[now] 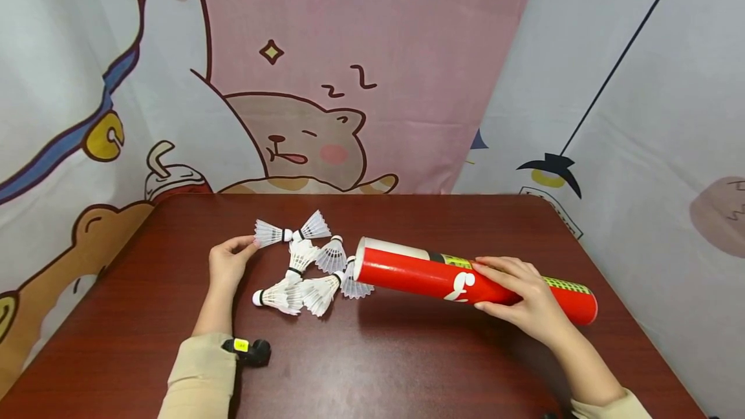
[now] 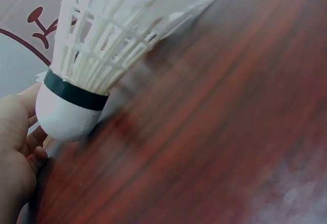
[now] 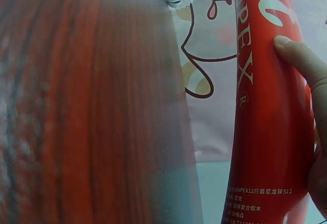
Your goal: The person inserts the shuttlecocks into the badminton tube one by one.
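At the far left of the cluster, my left hand (image 1: 229,262) pinches the skirt edge of a white shuttlecock (image 1: 269,233), whose cork end points right. Toward the right, my right hand (image 1: 526,293) grips a long red shuttlecock tube (image 1: 419,271) from above, thumb along its near side. The tube is tilted, its whitish round end facing left over the shuttlecocks. In the left wrist view a shuttlecock with a dark green band (image 2: 76,94) looms large and partly covers the left fingers. The right wrist view has the thumb pressed on the tube (image 3: 271,106).
Several more white shuttlecocks, among them one pointing left (image 1: 282,296) and one by the tube mouth (image 1: 356,282), lie between the hands. The brown wooden table (image 1: 372,367) meets a cartoon-print cloth (image 1: 407,83) behind. A black camera (image 1: 253,352) sits on the left wrist.
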A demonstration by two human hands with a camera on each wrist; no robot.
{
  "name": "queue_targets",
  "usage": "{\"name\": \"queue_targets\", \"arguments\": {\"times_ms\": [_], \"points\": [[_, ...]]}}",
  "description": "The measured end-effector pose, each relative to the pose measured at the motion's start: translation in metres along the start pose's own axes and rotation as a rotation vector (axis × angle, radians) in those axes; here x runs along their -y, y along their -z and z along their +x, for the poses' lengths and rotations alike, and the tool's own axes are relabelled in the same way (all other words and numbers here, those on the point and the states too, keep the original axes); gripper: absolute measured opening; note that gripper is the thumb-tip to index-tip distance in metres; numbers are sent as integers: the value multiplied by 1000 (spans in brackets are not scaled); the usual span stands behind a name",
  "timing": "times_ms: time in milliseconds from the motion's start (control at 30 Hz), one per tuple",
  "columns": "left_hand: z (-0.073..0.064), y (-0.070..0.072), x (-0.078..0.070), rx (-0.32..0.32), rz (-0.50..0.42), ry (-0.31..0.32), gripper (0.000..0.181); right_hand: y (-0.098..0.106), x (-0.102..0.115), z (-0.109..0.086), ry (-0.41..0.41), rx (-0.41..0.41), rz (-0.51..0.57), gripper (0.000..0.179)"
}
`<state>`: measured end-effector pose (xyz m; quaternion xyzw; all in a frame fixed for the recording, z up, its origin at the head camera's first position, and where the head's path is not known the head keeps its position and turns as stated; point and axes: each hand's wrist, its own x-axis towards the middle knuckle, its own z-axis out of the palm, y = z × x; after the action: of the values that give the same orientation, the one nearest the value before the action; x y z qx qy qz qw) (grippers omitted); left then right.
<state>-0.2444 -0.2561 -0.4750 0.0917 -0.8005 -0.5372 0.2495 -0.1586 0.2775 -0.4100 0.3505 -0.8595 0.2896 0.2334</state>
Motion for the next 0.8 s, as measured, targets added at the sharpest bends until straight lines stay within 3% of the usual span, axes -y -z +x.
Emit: {"name": "queue_targets", "arguments": {"times_ms": [367,600,800], "points": [[-2,3,-6,-28,-30,-16,15,-1,0,1,5,0,0,66],[-4,2,-23,-33,-74,-137,12,-1,0,-1,-1,0,-5,65],[-6,5,-42,-26,-142,-192,11,2,3,0,-47,20,-5,71]]}}
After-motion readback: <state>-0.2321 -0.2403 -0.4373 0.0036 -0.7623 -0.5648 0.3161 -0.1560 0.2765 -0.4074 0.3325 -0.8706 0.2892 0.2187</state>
